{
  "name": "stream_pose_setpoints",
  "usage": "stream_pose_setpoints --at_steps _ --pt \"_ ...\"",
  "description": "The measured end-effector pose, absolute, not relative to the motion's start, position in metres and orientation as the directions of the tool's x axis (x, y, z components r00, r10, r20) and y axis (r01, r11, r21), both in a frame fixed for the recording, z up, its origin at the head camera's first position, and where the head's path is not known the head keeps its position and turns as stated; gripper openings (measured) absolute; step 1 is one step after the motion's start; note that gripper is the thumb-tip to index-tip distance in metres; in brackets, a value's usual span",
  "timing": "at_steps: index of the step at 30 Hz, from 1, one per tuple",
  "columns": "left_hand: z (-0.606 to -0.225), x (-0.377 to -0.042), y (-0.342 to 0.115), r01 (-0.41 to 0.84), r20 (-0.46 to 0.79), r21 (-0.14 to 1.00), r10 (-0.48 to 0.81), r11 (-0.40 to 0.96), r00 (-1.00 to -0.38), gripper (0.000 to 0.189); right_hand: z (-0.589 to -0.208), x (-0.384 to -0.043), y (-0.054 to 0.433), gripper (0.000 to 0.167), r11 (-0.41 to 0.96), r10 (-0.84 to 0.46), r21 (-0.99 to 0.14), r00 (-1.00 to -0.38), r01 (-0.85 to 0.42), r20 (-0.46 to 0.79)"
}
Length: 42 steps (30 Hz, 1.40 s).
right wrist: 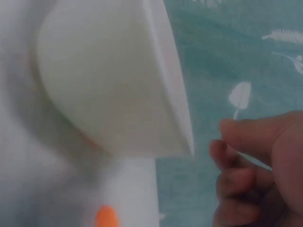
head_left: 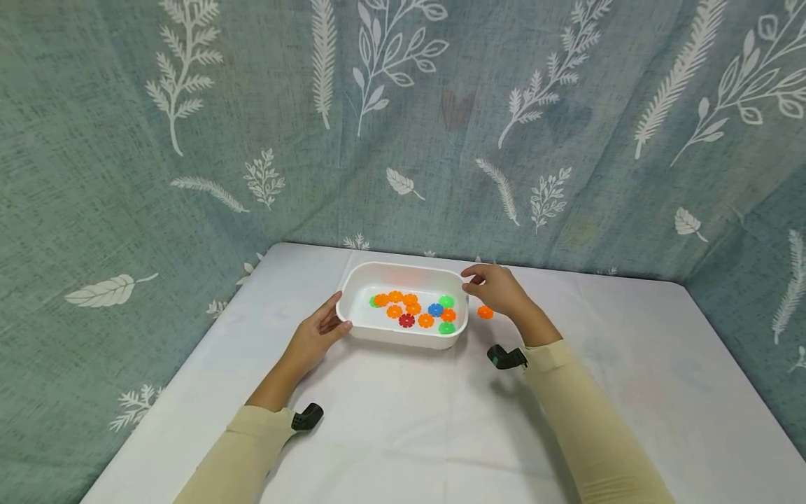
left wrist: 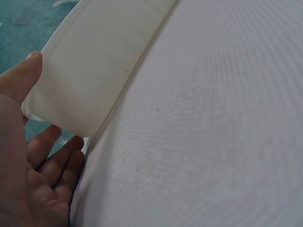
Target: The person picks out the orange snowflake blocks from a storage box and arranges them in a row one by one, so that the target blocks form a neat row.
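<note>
A white plastic tub (head_left: pixel 397 337) stands on the white cloth. Several notched, snowflake-like plastic discs lie inside it: orange (head_left: pixel 425 320), green (head_left: pixel 446 327), one blue (head_left: pixel 436 309) and one dark red (head_left: pixel 406 320). My left hand (head_left: pixel 311 339) holds the tub's left end; in the left wrist view the thumb lies along the wall near the rim, the fingers around the end. Just off the right rim, my right hand (head_left: pixel 494 288) has loosely bent fingers and nothing between them. Below it, outside the tub, lies one orange disc (head_left: pixel 485 312), partly visible in the right wrist view too.
White cloth (head_left: pixel 403 420) covers the table. Behind and at both sides hangs a green curtain (head_left: pixel 441 182) with white leaf prints, close to the table's back edge. Small black devices (head_left: pixel 307 418) sit at both wrists, beside the beige sleeves.
</note>
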<state>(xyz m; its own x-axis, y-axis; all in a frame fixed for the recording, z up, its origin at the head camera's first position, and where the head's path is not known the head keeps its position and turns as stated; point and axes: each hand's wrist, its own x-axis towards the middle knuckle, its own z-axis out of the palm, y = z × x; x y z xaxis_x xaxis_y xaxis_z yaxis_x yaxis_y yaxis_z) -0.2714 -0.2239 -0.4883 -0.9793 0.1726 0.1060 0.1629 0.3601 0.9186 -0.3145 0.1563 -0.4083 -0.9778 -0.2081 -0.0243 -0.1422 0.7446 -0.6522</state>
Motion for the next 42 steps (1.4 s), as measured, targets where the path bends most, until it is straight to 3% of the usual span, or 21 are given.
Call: stream_pose_setpoints --at_steps 15,18,22,27,32,42 --pt "-0.493 -0.270 -0.225 0.157 0.100 0.919 0.172 0.362 -0.980 0.079 -0.405 -0.325 0.105 0.031 0.805 -0.301 -0.550 -0.952 -0.224 -0.052" --pt "-0.492 -0.270 -0.226 0.159 0.103 0.920 0.170 0.359 -0.980 0.080 -0.407 -0.324 0.095 0.029 0.852 -0.322 -0.451 -0.946 -0.268 -0.047" --pt "-0.491 -0.269 -0.227 0.152 0.099 0.923 0.165 0.353 -0.981 0.083 -0.411 -0.324 0.083 0.021 0.914 -0.379 -0.179 -0.924 -0.365 -0.048" --pt "-0.491 -0.269 -0.228 0.150 0.098 0.924 0.163 0.350 -0.982 0.085 -0.419 -0.325 0.070 0.010 0.910 -0.404 0.040 -0.904 -0.413 -0.139" --pt "-0.491 -0.268 -0.228 0.149 0.098 0.921 0.154 0.360 -0.983 0.079 -0.426 -0.326 0.062 0.013 0.898 -0.400 0.109 -0.895 -0.426 -0.198" --pt "-0.485 -0.268 -0.225 0.151 0.092 0.922 0.177 0.357 -0.980 0.077 -0.420 -0.323 0.073 0.010 0.893 -0.404 0.144 -0.901 -0.426 -0.157"
